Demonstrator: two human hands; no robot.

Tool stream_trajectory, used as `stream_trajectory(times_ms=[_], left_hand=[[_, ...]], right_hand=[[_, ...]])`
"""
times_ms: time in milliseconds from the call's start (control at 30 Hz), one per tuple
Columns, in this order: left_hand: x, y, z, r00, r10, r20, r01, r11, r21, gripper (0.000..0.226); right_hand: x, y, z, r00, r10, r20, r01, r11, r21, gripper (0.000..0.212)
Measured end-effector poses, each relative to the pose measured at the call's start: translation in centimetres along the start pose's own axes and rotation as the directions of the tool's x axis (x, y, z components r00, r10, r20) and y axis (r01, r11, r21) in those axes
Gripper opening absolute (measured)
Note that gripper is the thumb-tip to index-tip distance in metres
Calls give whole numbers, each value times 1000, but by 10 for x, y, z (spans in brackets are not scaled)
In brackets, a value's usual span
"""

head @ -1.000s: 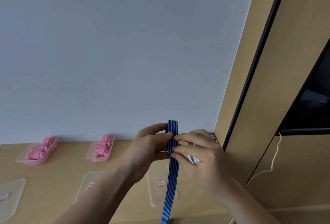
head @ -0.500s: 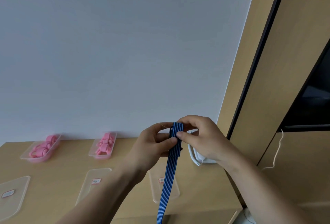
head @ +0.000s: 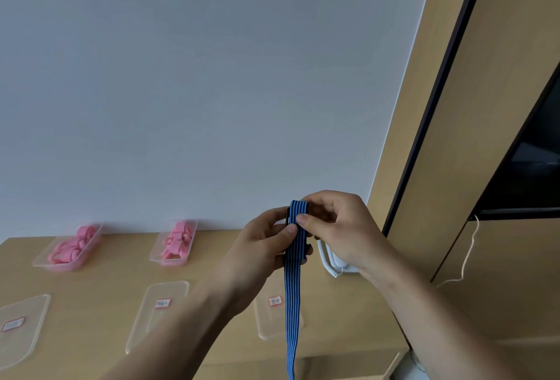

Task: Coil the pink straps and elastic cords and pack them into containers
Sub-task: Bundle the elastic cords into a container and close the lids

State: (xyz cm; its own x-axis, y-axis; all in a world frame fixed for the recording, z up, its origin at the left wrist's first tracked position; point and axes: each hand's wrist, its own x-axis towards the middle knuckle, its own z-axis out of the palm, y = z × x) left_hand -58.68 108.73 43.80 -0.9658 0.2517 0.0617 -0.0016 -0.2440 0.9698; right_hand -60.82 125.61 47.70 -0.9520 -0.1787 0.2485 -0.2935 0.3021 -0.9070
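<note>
Blue striped elastic cord (head: 294, 273) hangs between both thumbs, pinched by the left hand (head: 263, 246) and right hand (head: 339, 228) above the table (head: 100, 276).

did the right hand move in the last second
Yes: the right hand rose against the table's back edge, to the blue elastic cord's top.
</note>
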Motion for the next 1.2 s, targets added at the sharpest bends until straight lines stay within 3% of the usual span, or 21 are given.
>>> stream_trajectory(times_ms=[367, 600, 733, 900, 1200], left_hand=[[-1, 0, 13, 998, -51, 36, 57, 980, -192, 30], [-6, -14, 13, 988, -150, -37, 150, 989, 3, 26], [-5, -16, 10, 981, -195, -6, 195, 978, 80, 32], [1, -10, 7, 968, -249, 24, 250, 966, -67, 38], [4, -1, 7, 961, -275, 14, 266, 917, -298, 34]], right_hand=[[0, 7, 0, 999, -11, -52, 12, 1000, 6, 12], [2, 13, -2, 972, -153, -177, 137, 986, -96, 27], [0, 21, -1, 918, -307, -252, 268, 947, -179, 23], [-7, 29, 6, 804, -508, -310, 413, 851, -324, 28], [-26, 37, 12, 667, -726, -164, 591, 651, -477, 30]])
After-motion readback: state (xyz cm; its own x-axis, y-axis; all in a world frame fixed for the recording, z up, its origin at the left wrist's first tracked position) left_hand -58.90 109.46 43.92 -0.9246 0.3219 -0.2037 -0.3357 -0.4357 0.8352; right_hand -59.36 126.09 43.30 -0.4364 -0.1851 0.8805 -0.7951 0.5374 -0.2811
